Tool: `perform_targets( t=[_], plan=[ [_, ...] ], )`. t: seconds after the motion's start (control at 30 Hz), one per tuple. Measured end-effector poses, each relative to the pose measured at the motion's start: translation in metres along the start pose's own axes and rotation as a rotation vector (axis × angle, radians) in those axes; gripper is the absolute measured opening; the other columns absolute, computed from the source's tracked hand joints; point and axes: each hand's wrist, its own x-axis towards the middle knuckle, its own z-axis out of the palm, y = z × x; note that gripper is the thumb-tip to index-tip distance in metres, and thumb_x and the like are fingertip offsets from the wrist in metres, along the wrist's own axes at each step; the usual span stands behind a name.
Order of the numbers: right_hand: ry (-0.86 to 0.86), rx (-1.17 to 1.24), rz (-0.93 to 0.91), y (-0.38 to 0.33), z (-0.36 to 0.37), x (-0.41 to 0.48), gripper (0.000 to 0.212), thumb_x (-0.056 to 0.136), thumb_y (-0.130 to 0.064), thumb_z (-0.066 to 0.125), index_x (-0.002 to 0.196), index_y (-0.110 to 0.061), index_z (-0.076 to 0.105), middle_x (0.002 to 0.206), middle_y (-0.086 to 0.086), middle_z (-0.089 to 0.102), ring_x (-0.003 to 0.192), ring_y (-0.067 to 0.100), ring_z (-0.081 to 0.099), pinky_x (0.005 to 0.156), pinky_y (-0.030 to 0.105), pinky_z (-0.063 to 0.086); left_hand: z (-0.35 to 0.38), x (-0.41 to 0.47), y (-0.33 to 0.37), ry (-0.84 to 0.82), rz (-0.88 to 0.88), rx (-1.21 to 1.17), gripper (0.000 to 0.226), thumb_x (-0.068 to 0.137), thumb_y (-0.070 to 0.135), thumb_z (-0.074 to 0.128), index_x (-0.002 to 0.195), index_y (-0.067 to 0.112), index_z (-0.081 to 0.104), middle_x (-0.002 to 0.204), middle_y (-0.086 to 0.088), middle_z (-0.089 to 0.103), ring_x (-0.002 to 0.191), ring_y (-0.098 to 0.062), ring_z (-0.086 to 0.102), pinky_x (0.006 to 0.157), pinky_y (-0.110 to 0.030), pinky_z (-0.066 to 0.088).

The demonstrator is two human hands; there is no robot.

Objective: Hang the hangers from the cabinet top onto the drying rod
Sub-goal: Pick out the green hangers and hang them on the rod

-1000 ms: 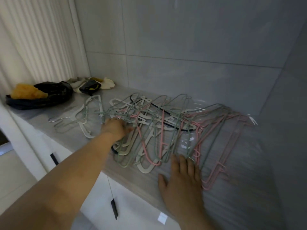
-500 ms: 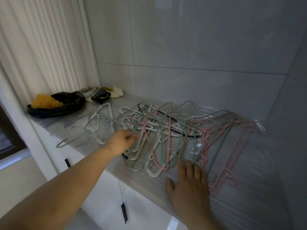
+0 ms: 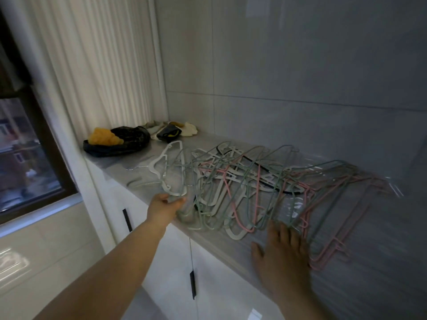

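Now a few green hangers (image 3: 182,181) are coming out of the tangle.
Across the worktop (image 3: 369,262) the pile of hangers (image 3: 242,181) lies knotted as before, but the left hand (image 3: 165,207) has drawn back to the near edge, fingers curled round the green ones, blurred with motion. The right hand (image 3: 280,249) stays flat, fingers straight, pinning the heap. No drying rod is in view. Interlocked hooks may drag neighbours along. The black bag (image 3: 120,144) and cloths (image 3: 187,130) sit well apart at the far end.
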Motion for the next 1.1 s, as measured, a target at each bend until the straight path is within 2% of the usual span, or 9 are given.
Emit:
perform_targets(
  t=[0.1,0.2,0.33,0.53,0.63,0.7,0.8,0.93,1.1],
  plan=[
    [-0.013,0.018,0.001,0.0,0.001,0.001,0.069,0.092,-0.05,0.036,0.149,-0.015,0.015,0.155,0.006,0.02,0.141,0.027,0.018,0.115,0.04,0.014,0.0,0.005,0.006,0.035,-0.094,0.131,0.056,0.076,0.017,0.072,0.119,-0.011,0.049,0.123,-0.021,0.056,0.111,-0.036,0.056,0.088,-0.037,0.047],
    [0.035,0.023,0.033,-0.002,0.008,0.003,0.073,0.079,-0.046,0.064,0.137,-0.008,0.044,0.14,0.015,0.047,0.127,0.036,0.043,0.107,0.047,0.032,0.0,0.008,0.009,-0.042,-0.103,0.407,0.022,0.075,0.013,0.07,0.069,-0.002,0.057,0.092,-0.021,0.064,0.089,-0.031,0.062,0.068,-0.029,0.042],
    [0.141,-0.013,0.036,0.001,0.017,0.008,0.059,0.055,-0.037,0.077,0.1,0.001,0.071,0.097,0.022,0.07,0.087,0.041,0.066,0.075,0.051,0.053,-0.006,0.012,0.009,-0.067,-0.15,0.207,0.035,0.076,-0.004,0.065,0.051,0.006,0.042,0.051,-0.007,0.045,0.041,-0.017,0.048,0.034,-0.016,0.037],
    [0.077,0.006,0.029,0.003,0.02,0.006,0.061,0.046,-0.036,0.062,0.091,0.004,0.072,0.088,0.024,0.071,0.078,0.041,0.067,0.068,0.053,0.054,-0.032,-0.008,0.004,-0.107,-0.236,-0.261,0.018,0.088,-0.007,0.048,0.074,0.005,0.052,0.058,-0.008,0.063,0.035,-0.007,0.061,0.044,-0.021,0.051],
    [0.06,0.026,0.039,0.003,0.017,0.006,0.061,0.046,-0.033,0.081,0.093,0.005,0.071,0.089,0.024,0.071,0.08,0.042,0.067,0.071,0.053,0.053,-0.038,-0.013,0.002,-0.119,-0.258,-0.423,0.025,0.098,0.006,0.033,0.119,-0.002,0.044,0.093,-0.02,0.069,0.083,-0.026,0.068,0.073,-0.029,0.053],
    [0.049,0.0,0.027,0.002,0.012,0.005,0.07,0.045,-0.032,0.088,0.102,0.003,0.069,0.099,0.023,0.069,0.089,0.042,0.065,0.079,0.053,0.051,-0.041,-0.017,0.004,-0.126,-0.269,-0.475,0.036,0.1,0.012,0.027,0.133,-0.002,0.032,0.12,-0.025,0.057,0.091,-0.03,0.06,0.081,-0.034,0.048],
    [0.029,0.024,0.042,0.0,0.004,0.0,0.07,0.078,-0.04,0.065,0.135,-0.005,0.046,0.137,0.016,0.05,0.126,0.037,0.043,0.107,0.046,0.03,-0.043,-0.023,0.009,-0.163,-0.219,-0.502,0.026,0.1,0.017,0.027,0.124,0.008,0.036,0.106,-0.021,0.058,0.052,-0.017,0.069,0.05,-0.022,0.057],
    [0.05,0.015,-0.012,0.002,0.002,0.001,0.068,0.092,-0.048,0.038,0.148,-0.014,0.017,0.153,0.006,0.023,0.139,0.027,0.021,0.114,0.039,0.016,-0.044,-0.03,0.02,-0.207,-0.143,-0.423,0.015,0.1,0.019,0.029,0.101,0.013,0.043,0.098,-0.013,0.061,0.043,-0.01,0.066,0.039,-0.015,0.05],
    [0.052,0.043,0.025,0.002,0.005,0.003,0.07,0.085,-0.043,0.055,0.142,-0.008,0.036,0.143,0.014,0.041,0.131,0.035,0.035,0.11,0.045,0.025,-0.051,-0.043,0.046,-0.242,0.067,-0.169,0.019,0.098,0.017,0.034,0.088,0.022,0.049,0.073,-0.008,0.071,0.024,-0.01,0.044,0.03,-0.013,0.036]
  ],
)
